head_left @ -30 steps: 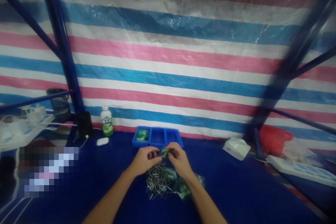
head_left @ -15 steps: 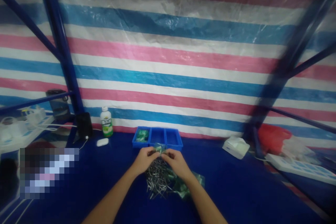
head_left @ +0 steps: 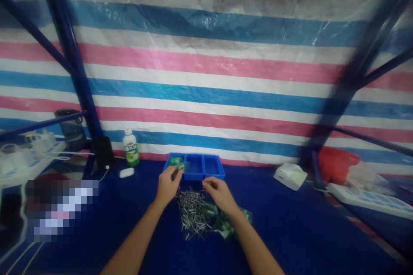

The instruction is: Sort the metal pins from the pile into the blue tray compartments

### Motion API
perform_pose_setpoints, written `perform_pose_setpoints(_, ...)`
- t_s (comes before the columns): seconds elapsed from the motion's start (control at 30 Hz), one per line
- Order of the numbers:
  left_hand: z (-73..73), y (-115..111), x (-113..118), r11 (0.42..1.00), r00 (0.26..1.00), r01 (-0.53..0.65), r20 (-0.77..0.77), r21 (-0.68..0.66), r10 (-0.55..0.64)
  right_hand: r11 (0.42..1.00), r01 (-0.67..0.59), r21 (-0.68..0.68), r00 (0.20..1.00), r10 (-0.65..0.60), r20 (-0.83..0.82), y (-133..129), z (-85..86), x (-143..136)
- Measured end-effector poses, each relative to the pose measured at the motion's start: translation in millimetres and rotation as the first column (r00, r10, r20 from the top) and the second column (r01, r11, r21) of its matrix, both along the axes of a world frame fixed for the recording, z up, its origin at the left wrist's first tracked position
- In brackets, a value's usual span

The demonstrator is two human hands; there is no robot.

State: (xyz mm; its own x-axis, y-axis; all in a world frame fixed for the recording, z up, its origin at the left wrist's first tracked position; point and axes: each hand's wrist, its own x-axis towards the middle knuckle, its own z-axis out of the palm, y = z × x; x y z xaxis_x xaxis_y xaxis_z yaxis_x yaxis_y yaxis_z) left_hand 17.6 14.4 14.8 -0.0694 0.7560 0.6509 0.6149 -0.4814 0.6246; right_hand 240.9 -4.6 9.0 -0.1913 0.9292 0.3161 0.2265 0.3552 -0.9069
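Note:
My left hand (head_left: 168, 184) pinches a small clear-green plastic bag (head_left: 183, 166) just above the front of the blue three-part tray (head_left: 194, 176). Green packets (head_left: 175, 160) lie in the tray's left compartment. To the right, my right hand (head_left: 219, 191) hovers with its fingers drawn together; whether anything small sits between them cannot be made out. Below and between both hands a pile of thin metal pins (head_left: 193, 215) lies on the blue table. More green plastic bags (head_left: 227, 225) rest beside the pile, partly under my right forearm.
A white and green bottle (head_left: 131, 148), a white case (head_left: 127, 172) and a black device (head_left: 103, 153) stand at the back left. A tissue pack (head_left: 291, 176), a red bag (head_left: 337, 164) and a power strip (head_left: 371, 204) are at the right. Blue posts flank the table.
My hands have moved apart. My left hand has carried the small bag left and up toward the tray, while my right hand has let go of it and shifted slightly right.

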Motion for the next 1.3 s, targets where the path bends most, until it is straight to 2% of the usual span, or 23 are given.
perform_pose_setpoints(0.13, 3.9, 11, -20, 0.952, 0.948, -0.277, -0.127, 0.132, 0.294, 1.000, -0.006, 0.011, 1.000, 0.006, 0.004, 1, -4.1, -1)
perform_pose_setpoints(0.2, 1.7, 17, -24, 0.925, 0.909, -0.349, -0.186, 0.147, 0.373, 1.000, -0.001, 0.009, 1.000, 0.001, 0.013, 1, -3.4, -2)
perform_pose_setpoints(0.27, -1.6, 22, -24, 0.916, 0.883, -0.369, -0.250, 0.156, 0.398, 1.000, 0.005, 0.002, 1.000, -0.005, 0.027, 0, -1.0, -4)
perform_pose_setpoints(0.5, -9.8, 29, -20, 0.948, 0.893, -0.293, -0.319, 0.129, 0.319, 1.000, 0.013, -0.003, 0.998, -0.013, 0.060, -5, 5.0, -4)
perform_pose_setpoints(0.73, -10.5, 22, -17, 0.967, 0.867, -0.244, -0.432, 0.071, 0.250, 0.996, 0.042, 0.083, 0.985, -0.055, 0.166, -3, 4.6, 2)
perform_pose_setpoints(0.93, -7.3, 17, -11, 0.970, 0.854, -0.235, -0.465, 0.057, 0.234, 0.980, 0.063, 0.187, 0.885, -0.141, 0.444, -1, -2.2, 6)
perform_pose_setpoints(1.17, -8.5, 13, -9, 0.951, 0.821, -0.307, -0.497, 0.028, 0.280, 0.976, -0.008, 0.217, 0.794, -0.126, 0.595, -3, -10.8, 2)
perform_pose_setpoints(1.3, -10.6, 13, -9, 0.967, 0.813, -0.250, -0.534, 0.042, 0.233, 0.981, 0.010, 0.195, 0.718, -0.143, 0.681, -5, -12.2, 1)
